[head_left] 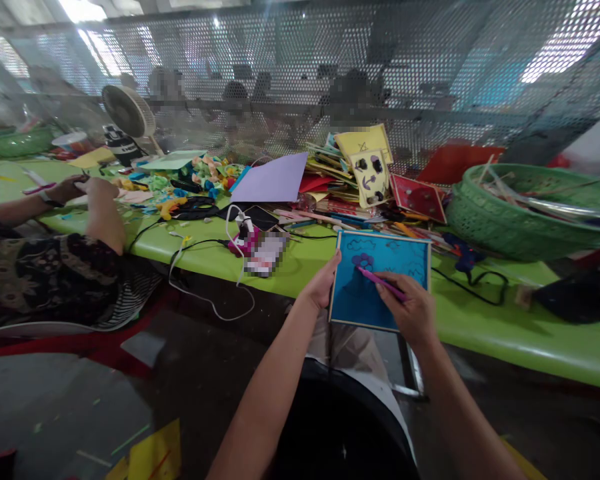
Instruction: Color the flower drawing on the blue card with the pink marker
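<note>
My left hand [324, 283] grips the left edge of a blue board [357, 307] with a thin pale frame. The board is tilted toward me at the table's front edge. Drawn on it are a purple flower [363, 261] and dark outlines of cloud-like shapes near the top and right. In my right hand [410, 307] is a purple marker [391, 287], pinched between the fingers. Its tip is at the lower edge of the flower. My right hand covers the board's lower right part.
On the green table [300, 270] lie a phone [267, 255], a pink power adapter [243, 241] with cables, a purple sheet [273, 179] and stacked coloured boards [370, 177]. A green basket [510, 220] stands right. At left, a co-worker's hands [93, 187] work near a fan [130, 112].
</note>
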Available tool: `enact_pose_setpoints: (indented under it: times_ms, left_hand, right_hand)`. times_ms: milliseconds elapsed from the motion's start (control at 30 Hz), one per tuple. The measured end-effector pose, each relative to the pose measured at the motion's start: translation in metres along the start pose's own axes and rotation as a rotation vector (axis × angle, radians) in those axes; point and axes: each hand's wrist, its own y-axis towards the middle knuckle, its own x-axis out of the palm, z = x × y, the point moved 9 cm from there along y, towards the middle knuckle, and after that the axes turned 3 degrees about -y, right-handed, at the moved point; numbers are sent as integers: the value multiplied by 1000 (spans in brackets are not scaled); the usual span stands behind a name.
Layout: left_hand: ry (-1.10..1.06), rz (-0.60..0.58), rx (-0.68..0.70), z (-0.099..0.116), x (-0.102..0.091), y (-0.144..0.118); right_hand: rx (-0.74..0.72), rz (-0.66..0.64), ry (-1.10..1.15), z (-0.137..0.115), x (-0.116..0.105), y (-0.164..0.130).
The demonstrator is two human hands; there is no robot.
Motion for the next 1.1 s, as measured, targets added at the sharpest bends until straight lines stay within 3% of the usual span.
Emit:
enact_pose_setpoints:
  times_ms: [500,1100]
  left_hand:
    - [16,56,19,4,2,-4]
    - [5,18,15,3,0,0]
  right_hand:
    - [20,23,12,2,-3,-2]
    - [53,58,16,4,-7,-2]
